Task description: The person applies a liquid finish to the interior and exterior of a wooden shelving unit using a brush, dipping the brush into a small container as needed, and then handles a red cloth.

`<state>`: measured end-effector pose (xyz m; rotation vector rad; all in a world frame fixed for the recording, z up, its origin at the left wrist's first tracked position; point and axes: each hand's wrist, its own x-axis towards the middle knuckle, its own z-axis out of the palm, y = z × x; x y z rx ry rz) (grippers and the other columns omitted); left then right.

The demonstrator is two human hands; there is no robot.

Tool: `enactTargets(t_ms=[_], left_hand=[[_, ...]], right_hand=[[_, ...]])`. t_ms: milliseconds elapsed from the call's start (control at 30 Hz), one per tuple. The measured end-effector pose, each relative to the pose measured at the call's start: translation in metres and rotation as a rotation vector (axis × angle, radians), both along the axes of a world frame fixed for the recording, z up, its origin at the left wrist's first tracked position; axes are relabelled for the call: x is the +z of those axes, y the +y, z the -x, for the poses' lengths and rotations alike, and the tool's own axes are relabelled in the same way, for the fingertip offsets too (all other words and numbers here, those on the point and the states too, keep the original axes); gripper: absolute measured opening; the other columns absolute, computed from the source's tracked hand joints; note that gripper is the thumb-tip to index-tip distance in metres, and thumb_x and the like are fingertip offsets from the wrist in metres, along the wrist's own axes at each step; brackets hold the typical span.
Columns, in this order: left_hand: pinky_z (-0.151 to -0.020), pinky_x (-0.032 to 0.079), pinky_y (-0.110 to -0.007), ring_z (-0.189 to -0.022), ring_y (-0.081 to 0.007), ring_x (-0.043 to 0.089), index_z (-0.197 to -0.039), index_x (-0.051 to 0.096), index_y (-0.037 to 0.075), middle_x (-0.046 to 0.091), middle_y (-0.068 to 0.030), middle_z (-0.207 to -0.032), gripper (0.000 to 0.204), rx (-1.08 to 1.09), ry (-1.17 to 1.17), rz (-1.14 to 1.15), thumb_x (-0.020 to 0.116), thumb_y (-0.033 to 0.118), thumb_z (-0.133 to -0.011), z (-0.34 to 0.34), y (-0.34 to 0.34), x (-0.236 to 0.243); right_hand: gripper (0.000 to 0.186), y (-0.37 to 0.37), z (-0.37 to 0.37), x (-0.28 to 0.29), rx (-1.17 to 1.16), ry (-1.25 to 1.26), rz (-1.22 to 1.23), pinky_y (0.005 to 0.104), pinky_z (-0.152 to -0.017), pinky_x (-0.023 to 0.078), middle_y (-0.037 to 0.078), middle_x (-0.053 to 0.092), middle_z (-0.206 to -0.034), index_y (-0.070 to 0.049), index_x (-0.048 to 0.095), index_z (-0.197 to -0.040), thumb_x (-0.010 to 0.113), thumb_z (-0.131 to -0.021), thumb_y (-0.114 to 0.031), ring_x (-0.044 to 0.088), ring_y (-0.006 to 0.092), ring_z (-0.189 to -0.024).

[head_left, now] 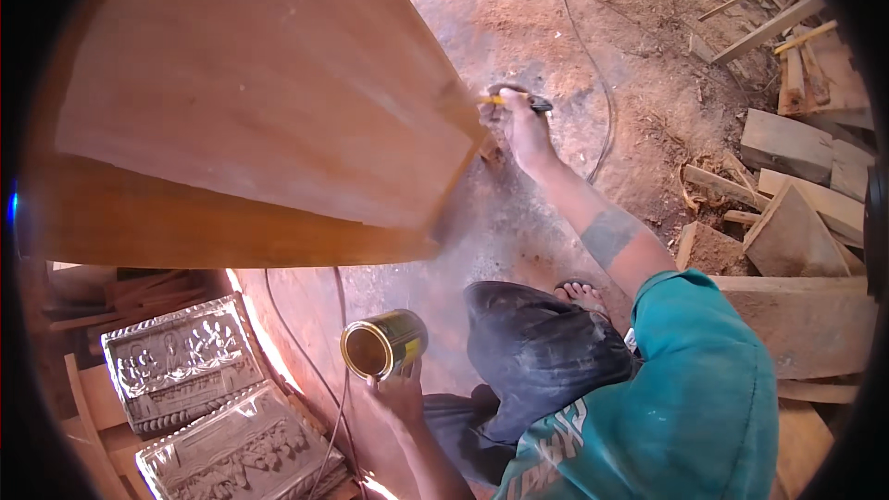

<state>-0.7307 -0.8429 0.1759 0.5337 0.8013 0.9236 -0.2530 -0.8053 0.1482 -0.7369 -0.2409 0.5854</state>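
Note:
A large reddish-brown wooden panel (269, 83), a glossier orange-brown along its near edge, fills the upper left. At its right edge my right hand (524, 134) is closed around a paintbrush (540, 104) with a black and yellow handle; the bristles are hard to make out against the wood. Below the panel, my left hand (398, 393) grips an open gold-coloured tin can (408, 331), tilted so that its mouth and brownish inside show. The can is apart from the panel.
Two carved relief plaques (190, 361) lie at the lower left. Cables (602, 97) run over the dusty floor (648, 28). Wood offcuts (787, 143) are heaped along the right side. My bent knee (546, 333) is between my arms.

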Motion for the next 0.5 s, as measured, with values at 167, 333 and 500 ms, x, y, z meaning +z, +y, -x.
enactTargets(t_ms=[167, 333, 500], left_hand=[[-0.113, 0.029, -0.056, -0.135, -0.0429, 0.035, -0.147, 0.032, 0.003, 0.033, -0.0247, -0.149, 0.092, -0.061, -0.013, 0.075, 0.068, 0.053, -0.079, -0.013, 0.006, -0.012], [-0.113, 0.031, -0.056, -0.132, -0.0414, 0.039, -0.147, 0.031, 0.004, 0.037, -0.0228, -0.146, 0.088, -0.082, -0.025, 0.042, 0.066, 0.05, -0.08, -0.025, 0.006, -0.029], [-0.112, 0.03, -0.055, -0.132, -0.039, 0.039, -0.148, 0.032, 0.008, 0.038, -0.0206, -0.145, 0.083, -0.152, 0.029, 0.032, 0.063, 0.047, -0.081, -0.033, -0.001, -0.02]], right_hand=[[0.027, -0.006, 0.007, -0.049, -0.072, 0.337, -0.059, 0.0378, -0.089, 0.052, 0.013, 0.067, -0.098, -0.004, 0.06, -0.11, 0.052, -0.099, -0.027, 0.066, 0.0232, -0.091], [0.031, -0.021, 0.001, -0.111, 0.046, 0.195, 0.568, 0.0392, -0.09, 0.054, 0.011, 0.067, -0.103, -0.004, 0.06, -0.114, 0.05, -0.1, -0.029, 0.068, 0.0235, -0.087], [0.029, 0.002, -0.003, 0.109, -0.008, -0.295, 0.386, 0.0366, -0.079, 0.06, 0.014, 0.069, -0.1, -0.001, 0.062, -0.114, 0.058, -0.098, -0.025, 0.07, 0.0214, -0.089]])
